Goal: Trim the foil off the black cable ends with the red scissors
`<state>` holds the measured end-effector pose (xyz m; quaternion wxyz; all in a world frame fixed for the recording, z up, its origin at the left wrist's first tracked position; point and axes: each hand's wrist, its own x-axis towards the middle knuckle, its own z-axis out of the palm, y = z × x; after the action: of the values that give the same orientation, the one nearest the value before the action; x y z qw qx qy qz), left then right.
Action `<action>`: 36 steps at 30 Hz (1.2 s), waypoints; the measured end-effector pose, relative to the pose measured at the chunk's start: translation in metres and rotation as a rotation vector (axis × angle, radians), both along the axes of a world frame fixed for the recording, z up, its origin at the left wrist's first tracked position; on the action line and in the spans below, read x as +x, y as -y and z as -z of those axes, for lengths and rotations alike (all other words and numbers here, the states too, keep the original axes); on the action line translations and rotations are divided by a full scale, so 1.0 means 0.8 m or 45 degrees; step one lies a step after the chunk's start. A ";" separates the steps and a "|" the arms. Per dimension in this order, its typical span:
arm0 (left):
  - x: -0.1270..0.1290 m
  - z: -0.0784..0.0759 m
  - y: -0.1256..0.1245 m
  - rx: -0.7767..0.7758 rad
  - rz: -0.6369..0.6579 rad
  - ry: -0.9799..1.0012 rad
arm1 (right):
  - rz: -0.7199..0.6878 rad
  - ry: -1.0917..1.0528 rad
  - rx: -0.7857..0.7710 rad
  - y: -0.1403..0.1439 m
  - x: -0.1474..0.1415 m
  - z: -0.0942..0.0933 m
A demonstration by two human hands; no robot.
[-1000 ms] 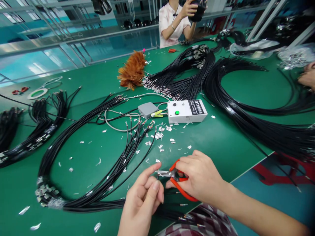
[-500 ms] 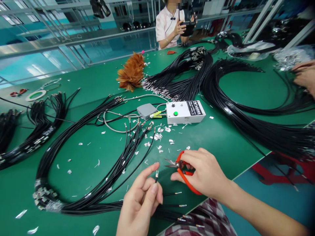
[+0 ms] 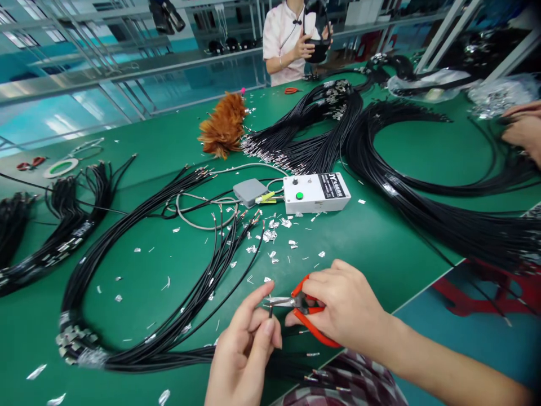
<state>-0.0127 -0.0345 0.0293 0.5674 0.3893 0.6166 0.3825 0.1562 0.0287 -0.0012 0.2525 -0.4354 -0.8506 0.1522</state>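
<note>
Between thumb and fingers, my left hand (image 3: 249,344) pinches a thin black cable (image 3: 271,311) with its stripped end pointing up. My right hand (image 3: 344,299) is wrapped round red-handled scissors (image 3: 316,327). Their metal blades reach left to the cable's tip, by my left index finger; whether they are fully closed on it is hard to make out. Below my hands, more cable ends (image 3: 313,354) stick out over the table edge. A looped bundle of black cables (image 3: 80,265) lies to the left, its frayed ends fanned toward the middle.
A white box with a green button (image 3: 316,193) stands mid-table beside a grey block (image 3: 250,192). Foil scraps (image 3: 274,231) litter the green table (image 3: 363,242). Large cable bundles (image 3: 393,180) lie right, a brown feather duster (image 3: 222,125) behind. A co-worker's hands (image 3: 524,129) are at right; another person (image 3: 285,42) is opposite.
The scissors in my right hand have moved left, bringing their blades onto the cable tip. My left hand still holds the cable almost in place. The person opposite has raised the black object.
</note>
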 end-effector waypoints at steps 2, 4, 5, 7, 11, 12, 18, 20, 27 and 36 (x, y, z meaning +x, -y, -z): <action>0.000 0.001 0.000 -0.009 0.002 0.004 | -0.022 0.059 0.051 0.002 0.003 0.000; 0.000 0.002 0.000 -0.036 -0.014 0.034 | -0.070 0.062 0.106 0.003 0.005 -0.001; 0.000 0.002 0.000 -0.047 -0.029 0.054 | -0.091 0.010 0.076 0.002 0.006 -0.003; 0.000 0.001 0.001 -0.042 -0.055 0.084 | -0.073 -0.209 -0.177 0.000 0.006 -0.007; 0.002 -0.002 0.002 0.005 0.002 0.077 | 0.058 -0.847 -1.067 -0.009 -0.003 -0.019; 0.003 -0.002 0.003 0.010 0.029 0.064 | 0.030 -0.993 -1.222 -0.011 -0.006 -0.022; 0.005 0.001 0.003 0.066 0.089 -0.038 | -0.086 -1.244 -1.429 -0.014 -0.021 -0.023; 0.003 0.003 0.002 0.051 0.108 -0.018 | -0.075 -1.219 -1.393 -0.012 -0.019 -0.022; -0.003 0.010 -0.005 0.098 0.266 -0.165 | -0.099 -1.155 -1.340 -0.010 -0.014 -0.026; 0.001 0.008 -0.018 0.066 0.329 -0.190 | 0.006 -0.959 -0.958 0.012 -0.010 -0.028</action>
<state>-0.0117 -0.0205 0.0225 0.5543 0.5073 0.5918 0.2919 0.1484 0.0188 0.0210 0.3673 -0.4128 -0.5868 0.5919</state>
